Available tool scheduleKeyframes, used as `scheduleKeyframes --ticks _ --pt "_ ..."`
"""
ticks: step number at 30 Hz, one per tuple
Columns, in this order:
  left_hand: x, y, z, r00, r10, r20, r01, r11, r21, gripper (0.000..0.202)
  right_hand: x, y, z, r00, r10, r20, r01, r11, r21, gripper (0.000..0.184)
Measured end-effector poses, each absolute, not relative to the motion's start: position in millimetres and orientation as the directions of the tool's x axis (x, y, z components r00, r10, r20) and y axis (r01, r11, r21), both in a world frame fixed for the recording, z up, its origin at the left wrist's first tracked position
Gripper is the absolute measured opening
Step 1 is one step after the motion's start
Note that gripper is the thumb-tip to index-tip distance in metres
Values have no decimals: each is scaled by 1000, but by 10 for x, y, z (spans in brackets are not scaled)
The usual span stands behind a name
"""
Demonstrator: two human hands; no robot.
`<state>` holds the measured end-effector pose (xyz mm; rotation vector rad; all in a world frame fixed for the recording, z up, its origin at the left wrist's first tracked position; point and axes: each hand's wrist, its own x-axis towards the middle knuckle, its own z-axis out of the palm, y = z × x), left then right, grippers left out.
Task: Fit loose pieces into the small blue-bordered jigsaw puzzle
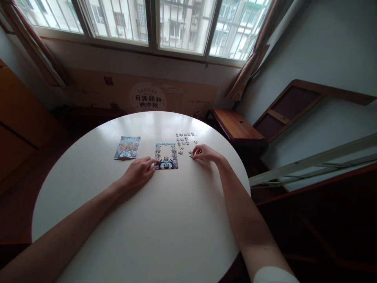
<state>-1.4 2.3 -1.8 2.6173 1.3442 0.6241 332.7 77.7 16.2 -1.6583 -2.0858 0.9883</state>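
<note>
A partly assembled jigsaw puzzle (166,165) lies flat on the white round table. Its border and the blue cartoon face along the bottom are joined, and white tabletop shows through the middle. My left hand (140,170) rests at the puzzle's lower left edge, index finger stretched onto it and holding nothing. To the right, my right hand (205,152) has thumb and fingertips closed on a small puzzle piece (191,153) at the table surface, partly hidden by the fingers. Several loose puzzle pieces (182,140) are spread in rough rows beyond that hand.
Left of the puzzle lies a colourful printed picture sheet or packet (127,147). The round table (159,220) has a curved edge. Behind it on the right stands a wooden stool or bench (235,125). Barred windows (185,25) and curtains line the far wall.
</note>
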Motion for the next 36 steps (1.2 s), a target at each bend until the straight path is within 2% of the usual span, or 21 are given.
scheduleKeyframes --ticks 11,18,36 --pt "-24 27 -26 524 793 311 742 -604 290 32 3364 744 208 -338 918 -207 644 65 -762 23" --pt "-12 18 -12 524 796 303 747 -601 285 33 3355 733 207 -344 923 -174 629 88 -773 18" --pt "-16 24 -17 531 789 308 746 -608 271 32 3333 727 222 -327 931 -165 628 83 -774 19"
